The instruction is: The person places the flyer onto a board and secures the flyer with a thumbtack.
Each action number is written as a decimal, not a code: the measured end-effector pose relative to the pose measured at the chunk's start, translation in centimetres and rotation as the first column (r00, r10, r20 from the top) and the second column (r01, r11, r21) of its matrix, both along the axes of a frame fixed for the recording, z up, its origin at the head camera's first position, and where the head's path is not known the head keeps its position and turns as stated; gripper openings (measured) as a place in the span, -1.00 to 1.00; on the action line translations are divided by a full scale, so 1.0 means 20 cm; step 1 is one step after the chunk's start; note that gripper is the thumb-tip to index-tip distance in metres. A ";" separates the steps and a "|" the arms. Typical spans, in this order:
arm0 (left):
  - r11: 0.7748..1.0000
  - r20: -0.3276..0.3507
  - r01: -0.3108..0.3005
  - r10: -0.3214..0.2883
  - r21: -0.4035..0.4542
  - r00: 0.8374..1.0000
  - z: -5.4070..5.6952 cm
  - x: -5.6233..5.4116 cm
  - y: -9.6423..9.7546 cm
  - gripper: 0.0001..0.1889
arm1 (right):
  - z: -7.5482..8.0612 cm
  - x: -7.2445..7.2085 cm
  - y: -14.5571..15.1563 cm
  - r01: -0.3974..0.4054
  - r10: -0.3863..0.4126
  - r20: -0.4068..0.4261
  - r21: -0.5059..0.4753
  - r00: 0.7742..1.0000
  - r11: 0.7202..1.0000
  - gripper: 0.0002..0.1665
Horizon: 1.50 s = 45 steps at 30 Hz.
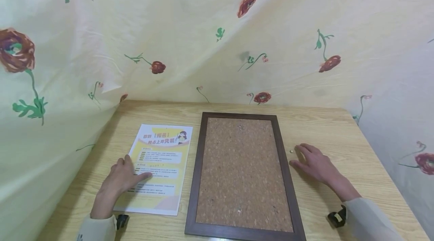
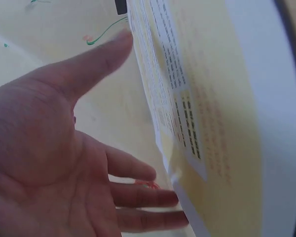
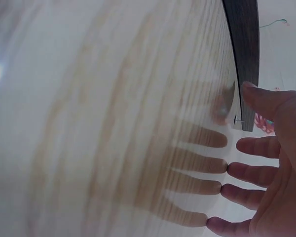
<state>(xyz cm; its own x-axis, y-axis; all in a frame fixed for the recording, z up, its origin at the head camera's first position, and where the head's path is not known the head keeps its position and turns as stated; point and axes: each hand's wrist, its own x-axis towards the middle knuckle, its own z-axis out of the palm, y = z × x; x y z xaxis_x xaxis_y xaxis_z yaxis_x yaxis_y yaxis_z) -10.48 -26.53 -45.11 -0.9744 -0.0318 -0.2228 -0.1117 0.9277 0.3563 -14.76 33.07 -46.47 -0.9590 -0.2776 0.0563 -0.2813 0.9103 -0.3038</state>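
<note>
A yellow and white printed poster [image 1: 166, 180] lies on the table left of a cork board [image 1: 242, 177] with a dark wooden frame. My left hand [image 1: 119, 177] is at the poster's left side, fingers spread and the thumb reaching over the print. In the left wrist view, several fingertips are right at the poster's edge [image 2: 175, 182]. To the right of the board, my right hand [image 1: 315, 163] touches the tabletop with its fingertips, fingers apart. Between its thumb and index finger lies a small thumbtack [image 1: 291, 151]; the right wrist view shows the tack's thin pin [image 3: 240, 120].
The wood-grain table [image 1: 325, 128] carries the board in its middle. A cream cloth with red flowers [image 1: 190, 37] hangs behind the table and along both sides. Dark wrist mounts [image 1: 337, 217] sit at both sleeve cuffs.
</note>
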 end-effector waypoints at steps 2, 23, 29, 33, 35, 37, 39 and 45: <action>0.999 0.028 -0.039 0.039 -0.003 0.999 0.00 0.00 0.00 0.30 | 0.00 -0.01 0.00 0.009 -0.009 0.001 0.009 1.000 1.000 -0.29; 0.988 0.084 -0.153 0.152 0.008 0.985 0.02 0.01 -0.01 -0.07 | -0.02 -0.03 -0.04 0.099 -0.099 0.041 -0.014 0.994 0.995 -0.40; 0.987 0.085 -0.160 0.159 0.010 0.984 0.01 0.00 -0.01 -0.06 | -0.01 -0.04 -0.05 0.126 -0.123 0.053 -0.060 0.991 0.990 -0.44; 0.986 0.091 -0.166 0.164 0.015 0.982 0.01 -0.01 -0.01 -0.04 | -0.01 -0.03 -0.06 0.145 -0.140 0.057 -0.081 0.988 0.986 -0.50; 0.986 0.092 -0.168 0.166 0.017 0.982 0.01 -0.01 -0.01 -0.04 | 0.00 -0.03 -0.06 0.156 -0.152 0.055 -0.085 0.987 0.984 -0.52; 0.986 0.090 -0.168 0.166 0.018 0.982 0.01 -0.01 -0.01 -0.04 | -0.01 -0.03 -0.07 0.165 -0.162 0.047 -0.092 0.986 0.982 -0.54; 0.985 0.090 -0.170 0.168 0.018 0.982 0.01 -0.01 0.00 -0.03 | -0.01 -0.04 -0.07 0.177 -0.174 0.036 -0.102 0.984 0.979 -0.56; 0.985 0.093 -0.172 0.169 0.024 0.981 0.01 -0.01 0.00 0.00 | -0.03 -0.04 -0.08 0.219 -0.221 0.004 -0.143 0.975 0.965 -0.63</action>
